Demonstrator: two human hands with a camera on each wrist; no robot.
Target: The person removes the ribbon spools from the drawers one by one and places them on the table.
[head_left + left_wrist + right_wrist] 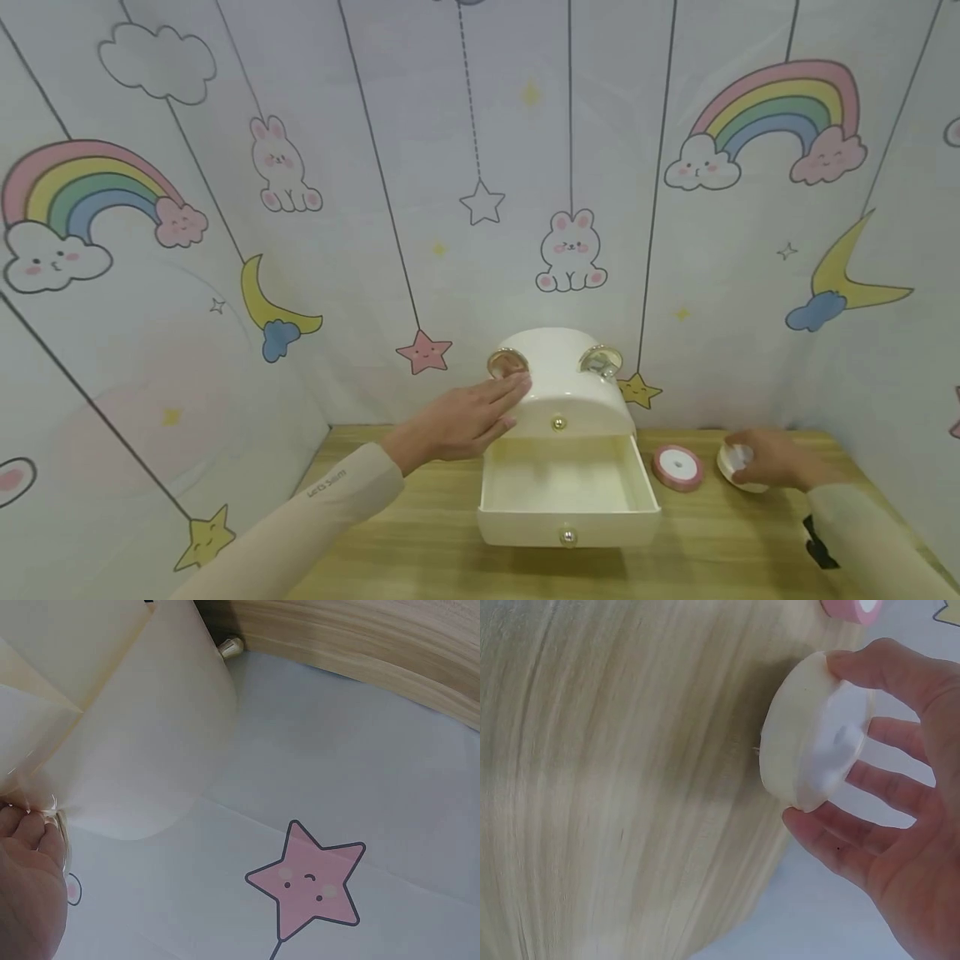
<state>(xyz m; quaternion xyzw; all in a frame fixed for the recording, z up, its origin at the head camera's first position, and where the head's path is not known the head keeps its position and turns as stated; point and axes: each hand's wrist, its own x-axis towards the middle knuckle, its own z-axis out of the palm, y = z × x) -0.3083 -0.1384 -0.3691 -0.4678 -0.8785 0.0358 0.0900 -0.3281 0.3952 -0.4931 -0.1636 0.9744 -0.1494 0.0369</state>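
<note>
The left sleeve (322, 517) lies nearest; the left hand (468, 418), fingers straight, touches the white cabinet (555, 364) above its pulled-out drawer (517, 528). The right hand (776, 458) grips a cream spool (791, 735) right of the pink spool (678, 468); the right sleeve (870, 533) partly covers a black object (817, 543).

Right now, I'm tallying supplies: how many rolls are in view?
2: a pink roll on the table, beside the open drawer, and a cream roll held in the right hand. Others may be hidden behind the cabinet.

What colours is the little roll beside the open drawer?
The roll is pink around a white middle, best seen in the head view.
</note>
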